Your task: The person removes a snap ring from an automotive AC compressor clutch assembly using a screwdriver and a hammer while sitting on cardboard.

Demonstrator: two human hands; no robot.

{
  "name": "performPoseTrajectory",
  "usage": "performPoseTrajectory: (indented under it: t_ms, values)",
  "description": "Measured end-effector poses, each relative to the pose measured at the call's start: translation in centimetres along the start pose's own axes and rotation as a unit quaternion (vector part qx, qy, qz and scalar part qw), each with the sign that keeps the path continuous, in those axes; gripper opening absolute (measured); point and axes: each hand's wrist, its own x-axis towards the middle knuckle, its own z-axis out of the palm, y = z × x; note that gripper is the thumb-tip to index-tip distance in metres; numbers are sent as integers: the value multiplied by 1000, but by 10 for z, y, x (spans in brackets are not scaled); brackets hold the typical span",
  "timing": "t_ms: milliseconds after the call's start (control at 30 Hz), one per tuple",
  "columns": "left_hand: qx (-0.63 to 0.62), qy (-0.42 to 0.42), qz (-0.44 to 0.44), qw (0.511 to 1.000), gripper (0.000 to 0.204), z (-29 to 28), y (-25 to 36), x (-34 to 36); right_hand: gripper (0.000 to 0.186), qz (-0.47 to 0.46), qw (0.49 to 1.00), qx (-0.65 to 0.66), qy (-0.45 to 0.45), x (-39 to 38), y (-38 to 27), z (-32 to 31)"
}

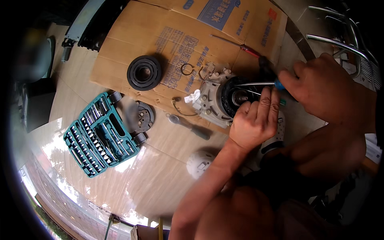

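Observation:
My right hand is closed round the blue handle of a screwdriver. Its metal shaft reaches left into the round black recess on the front of a silver metal compressor. My left hand is closed at the near side of that recess, fingers bent and pressed together. A second slim shaft runs under those fingers, and a green handle end pokes out beyond them; the grip itself is mostly hidden. Inside the recess a shiny central shaft shows beside my left fingertips.
The compressor sits at the edge of flattened cardboard. Also there are a black pulley, a snap ring and a red-handled screwdriver. Nearer lie a ratchet, a round clutch plate and an opened teal socket set.

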Motion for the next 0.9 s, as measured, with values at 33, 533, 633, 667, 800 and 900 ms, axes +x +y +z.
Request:
performPoseTrajectory:
  t_ms: [33,533,633,667,800,900]
  values:
    - [3,-3,0,1000,43,0,0,0,29,-7,1000,-24,18,1,-2,0]
    - [-11,-26,35,999,37,-10,-7,-1,37,16,981,29,191,12,23,38]
    - [-76,-57,12,995,32,-26,1,3,39,29,964,124,234,7,33,55]
    - [-91,-61,6,994,31,-31,6,5,39,29,956,154,247,5,36,59]
    - [-153,-113,-38,981,32,-59,28,29,41,52,923,266,275,-20,52,75]
    - [-106,-171,-174,964,26,-113,34,50,42,4,873,377,310,-4,59,96]
